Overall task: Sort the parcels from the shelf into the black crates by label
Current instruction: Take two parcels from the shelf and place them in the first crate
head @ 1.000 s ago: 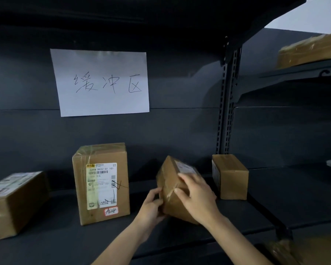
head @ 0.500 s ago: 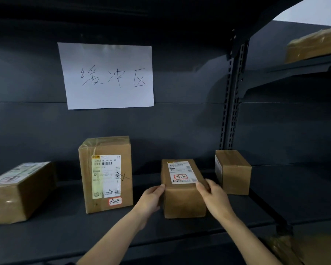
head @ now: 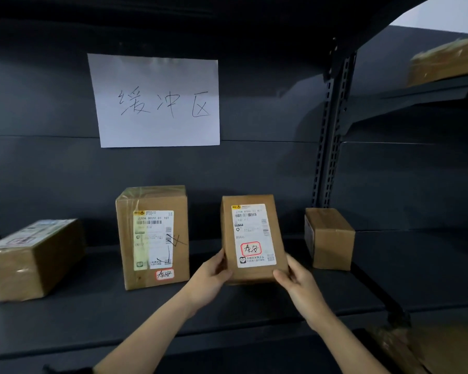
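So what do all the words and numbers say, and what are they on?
"缓冲区": white paper sheet.
"D022 01 101" and "泰安": tall brown cardboard parcel.
"泰安", circled in red: held brown cardboard parcel; its small print is blurred.
Low left brown parcel and small right brown parcel: labels too blurred to read.

Dark grey metal shelf unit (head: 65,319), seen from front. Back panel (head: 65,171) of horizontal sheets, seam across middle. White paper sheet (head: 157,76) with handwritten characters fixed to back panel. Perforated upright post (head: 333,136) right of centre. Sloping bracket (head: 416,99) under higher board at right. Pale wall (head: 449,12) in top right corner. Light dim; overhead board in shadow.
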A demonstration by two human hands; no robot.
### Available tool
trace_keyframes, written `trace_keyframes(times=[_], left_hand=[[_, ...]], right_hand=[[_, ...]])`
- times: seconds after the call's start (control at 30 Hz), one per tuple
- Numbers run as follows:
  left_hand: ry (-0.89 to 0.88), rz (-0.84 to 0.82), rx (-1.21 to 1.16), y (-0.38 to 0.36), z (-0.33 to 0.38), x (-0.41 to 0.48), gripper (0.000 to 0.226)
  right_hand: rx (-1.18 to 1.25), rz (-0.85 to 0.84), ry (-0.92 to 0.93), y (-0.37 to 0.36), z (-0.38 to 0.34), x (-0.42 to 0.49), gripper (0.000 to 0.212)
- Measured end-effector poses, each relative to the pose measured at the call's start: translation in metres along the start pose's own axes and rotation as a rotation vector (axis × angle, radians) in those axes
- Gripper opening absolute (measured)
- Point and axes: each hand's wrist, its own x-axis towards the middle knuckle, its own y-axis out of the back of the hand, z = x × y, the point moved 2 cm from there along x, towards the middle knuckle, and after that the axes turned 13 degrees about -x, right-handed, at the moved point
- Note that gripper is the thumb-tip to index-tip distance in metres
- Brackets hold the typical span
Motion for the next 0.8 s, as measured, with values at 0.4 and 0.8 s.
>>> trace_keyframes(times=[0.4, 0.8], left_hand=[[-0.16, 0.186, 0.467, 0.004, -0.024, -0.003, 0.078], [-0.126, 0.224, 1.279, 0.037, -0.042, -0.004, 0.061]], right_hand=[[-0.404, 0.102, -0.005, -0.023, 0.014, 0.009, 0.065], [-0.52, 0.027, 0.005, -0.038, 0.015, 0.033, 0.059]])
